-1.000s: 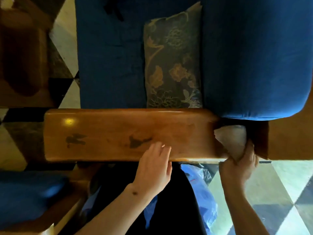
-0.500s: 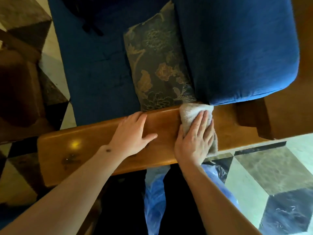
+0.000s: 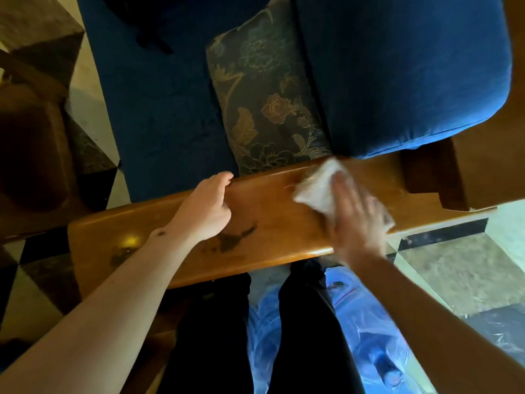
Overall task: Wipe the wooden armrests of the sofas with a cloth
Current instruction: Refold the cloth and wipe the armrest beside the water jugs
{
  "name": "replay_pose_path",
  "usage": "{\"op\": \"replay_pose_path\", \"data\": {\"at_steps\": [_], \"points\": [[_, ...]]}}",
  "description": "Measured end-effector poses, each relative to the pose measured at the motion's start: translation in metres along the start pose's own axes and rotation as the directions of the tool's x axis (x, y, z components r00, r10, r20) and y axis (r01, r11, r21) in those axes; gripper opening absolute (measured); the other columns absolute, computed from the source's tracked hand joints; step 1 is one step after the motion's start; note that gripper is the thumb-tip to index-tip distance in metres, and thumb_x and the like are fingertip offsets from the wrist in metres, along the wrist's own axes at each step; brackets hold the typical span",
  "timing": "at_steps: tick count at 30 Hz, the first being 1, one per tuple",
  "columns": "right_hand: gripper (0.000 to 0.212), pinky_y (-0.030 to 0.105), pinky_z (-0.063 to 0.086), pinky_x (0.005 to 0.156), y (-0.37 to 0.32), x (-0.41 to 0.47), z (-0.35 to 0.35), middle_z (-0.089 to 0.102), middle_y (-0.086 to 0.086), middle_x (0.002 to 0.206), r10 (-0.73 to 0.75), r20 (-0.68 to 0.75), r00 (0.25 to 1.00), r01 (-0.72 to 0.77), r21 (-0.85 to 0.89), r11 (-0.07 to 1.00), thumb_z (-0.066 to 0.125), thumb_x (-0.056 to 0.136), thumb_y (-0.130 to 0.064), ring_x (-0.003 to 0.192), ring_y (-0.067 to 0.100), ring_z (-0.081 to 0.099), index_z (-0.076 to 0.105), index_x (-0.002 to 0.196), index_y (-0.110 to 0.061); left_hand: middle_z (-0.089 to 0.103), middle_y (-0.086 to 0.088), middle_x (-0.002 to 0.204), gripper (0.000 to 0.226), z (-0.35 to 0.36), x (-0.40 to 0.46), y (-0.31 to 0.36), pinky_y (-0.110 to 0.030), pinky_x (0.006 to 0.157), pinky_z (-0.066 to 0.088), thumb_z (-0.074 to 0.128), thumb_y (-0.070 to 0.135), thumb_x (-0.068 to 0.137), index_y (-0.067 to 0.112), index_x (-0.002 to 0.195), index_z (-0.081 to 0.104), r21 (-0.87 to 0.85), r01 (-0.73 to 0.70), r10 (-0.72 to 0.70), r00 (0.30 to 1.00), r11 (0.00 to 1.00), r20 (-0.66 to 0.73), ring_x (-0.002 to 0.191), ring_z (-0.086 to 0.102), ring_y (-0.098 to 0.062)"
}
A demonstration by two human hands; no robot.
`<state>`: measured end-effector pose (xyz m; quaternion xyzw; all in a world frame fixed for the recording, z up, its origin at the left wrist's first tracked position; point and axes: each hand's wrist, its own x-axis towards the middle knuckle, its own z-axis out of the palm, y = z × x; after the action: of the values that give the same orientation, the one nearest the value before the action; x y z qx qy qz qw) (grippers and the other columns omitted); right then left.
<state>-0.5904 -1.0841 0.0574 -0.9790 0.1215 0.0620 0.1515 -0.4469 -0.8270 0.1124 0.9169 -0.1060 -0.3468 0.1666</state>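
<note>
While the cloth (image 3: 315,186), pressed flat under the blurred right hand (image 3: 355,220), is now drawn back toward the sofa's rear, the armrest (image 3: 278,228) is steadied by the left hand (image 3: 208,207) curled over its far edge, so wiping is judged ongoing.

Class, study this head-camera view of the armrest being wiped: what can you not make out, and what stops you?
- Right hand: motion blur smears its fingers, so its grip on the cloth is unclear.
- Cloth: the hand covers part of it.
- Left hand: fingertips curl over the armrest's far edge, out of sight.
- Blue cushion: cut off by the top edge.
</note>
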Motion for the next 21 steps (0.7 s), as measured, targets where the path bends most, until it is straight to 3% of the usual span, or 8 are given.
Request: {"op": "replay_pose_path", "data": {"at_steps": [4, 7, 9, 12, 15, 18, 21], "points": [[0.060, 0.059, 0.033, 0.115, 0.042, -0.012, -0.014, 0.041, 0.021, 0.160, 0.340, -0.137, 0.931, -0.332, 0.074, 0.940, 0.050, 0.100, -0.020, 0.140, 0.047, 0.043, 0.035, 0.156, -0.004, 0.049, -0.006, 0.151, 0.056, 0.004, 0.000, 0.004, -0.036, 0.111, 0.041, 0.051, 0.000, 0.099, 0.017, 0.151, 0.041, 0.006, -0.016, 0.016, 0.999, 1.000, -0.028, 0.137, 0.046, -0.025], [0.066, 0.053, 0.025, 0.119, -0.004, 0.003, -0.001, 0.033, 0.013, 0.166, 0.609, -0.194, 0.769, -0.577, 0.200, 0.792, 0.053, 0.098, -0.021, 0.143, 0.042, 0.037, 0.031, 0.159, -0.008, 0.051, -0.005, 0.148, 0.054, 0.006, 0.002, 0.000, -0.035, 0.108, 0.042, 0.052, -0.001, 0.098, 0.017, 0.148, 0.044, 0.009, -0.028, 0.029, 0.998, 1.000, -0.048, 0.135, 0.048, -0.025], [0.068, 0.054, 0.024, 0.118, -0.038, 0.016, 0.006, 0.028, 0.011, 0.168, 0.690, -0.194, 0.698, -0.651, 0.231, 0.723, 0.050, 0.099, -0.029, 0.144, 0.041, 0.036, 0.027, 0.160, -0.010, 0.053, -0.004, 0.146, 0.052, 0.006, 0.005, -0.002, -0.031, 0.106, 0.040, 0.051, -0.002, 0.098, 0.019, 0.145, 0.047, -0.028, -0.044, 0.043, 0.998, 0.999, -0.056, 0.133, 0.050, -0.023], [0.067, 0.054, 0.026, 0.115, -0.084, 0.011, 0.026, 0.029, 0.012, 0.167, 0.572, -0.173, 0.802, -0.552, 0.156, 0.819, 0.046, 0.102, -0.038, 0.141, 0.040, 0.038, 0.026, 0.160, -0.012, 0.061, -0.001, 0.134, 0.046, 0.004, -0.002, -0.017, -0.035, 0.111, 0.042, 0.052, -0.005, 0.096, 0.020, 0.135, 0.056, -0.092, -0.046, 0.031, 0.988, 0.995, -0.152, 0.126, 0.056, -0.020], [0.074, 0.056, 0.029, 0.110, -0.123, -0.010, 0.041, 0.033, 0.012, 0.165, 0.401, -0.111, 0.909, -0.392, 0.096, 0.915, 0.052, 0.098, -0.044, 0.137, 0.041, 0.042, 0.025, 0.160, -0.012, 0.067, -0.007, 0.117, 0.036, 0.004, -0.019, -0.043, -0.049, 0.101, 0.052, 0.058, -0.008, 0.092, 0.014, 0.119, 0.065, -0.104, 0.004, -0.044, 0.924, 0.995, -0.380, 0.111, 0.061, -0.024], [0.078, 0.059, 0.032, 0.108, -0.162, -0.026, 0.060, 0.033, 0.011, 0.165, 0.345, -0.060, 0.937, -0.340, 0.083, 0.937, 0.054, 0.097, -0.046, 0.137, 0.041, 0.042, 0.024, 0.160, -0.012, 0.066, -0.007, 0.117, 0.033, 0.003, -0.046, -0.093, -0.048, 0.102, 0.051, 0.058, -0.007, 0.092, 0.013, 0.117, 0.064, -0.162, 0.116, -0.180, 0.863, 0.980, -0.472, 0.112, 0.059, -0.026], [0.077, 0.059, 0.031, 0.107, -0.186, -0.035, 0.067, 0.032, 0.011, 0.165, 0.350, -0.055, 0.935, -0.344, 0.088, 0.935, 0.055, 0.097, -0.044, 0.136, 0.043, 0.042, 0.024, 0.160, -0.011, 0.063, -0.009, 0.124, 0.036, 0.007, -0.074, -0.124, -0.042, 0.105, 0.045, 0.056, -0.007, 0.092, 0.011, 0.123, 0.062, -0.155, 0.040, -0.105, 0.893, 0.987, -0.437, 0.119, 0.056, -0.027]]}}
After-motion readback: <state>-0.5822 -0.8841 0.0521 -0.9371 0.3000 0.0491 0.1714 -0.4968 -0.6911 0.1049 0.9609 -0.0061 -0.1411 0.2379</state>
